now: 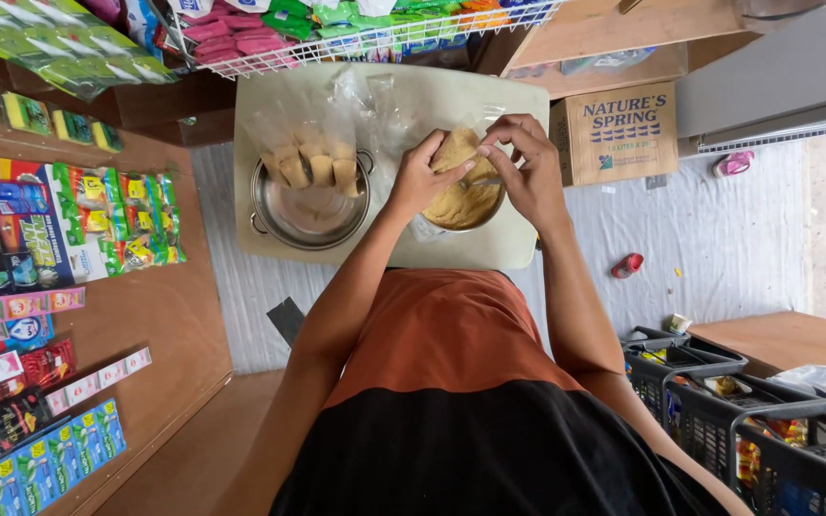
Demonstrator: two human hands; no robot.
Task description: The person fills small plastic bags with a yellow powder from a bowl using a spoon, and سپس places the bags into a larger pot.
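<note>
My left hand (416, 182) grips a small clear plastic bag (455, 148) filled with tan powder, held over a bowl of the same tan powder (466, 206). My right hand (528, 167) is at the bag's top edge and pinches a metal spoon (483, 181) that lies across the bowl. Both hands are above a pale square table top (518, 250). To the left of the bowl stands a steel pot (310, 212) holding several filled bags of powder (319, 168).
Loose clear plastic bags (375, 105) lie behind the pot. A wire rack of packets (375, 36) hangs beyond the table. A cardboard box (614, 132) stands at the right, a wooden shelf with sachets (59, 248) at the left, and black baskets (719, 401) at the lower right.
</note>
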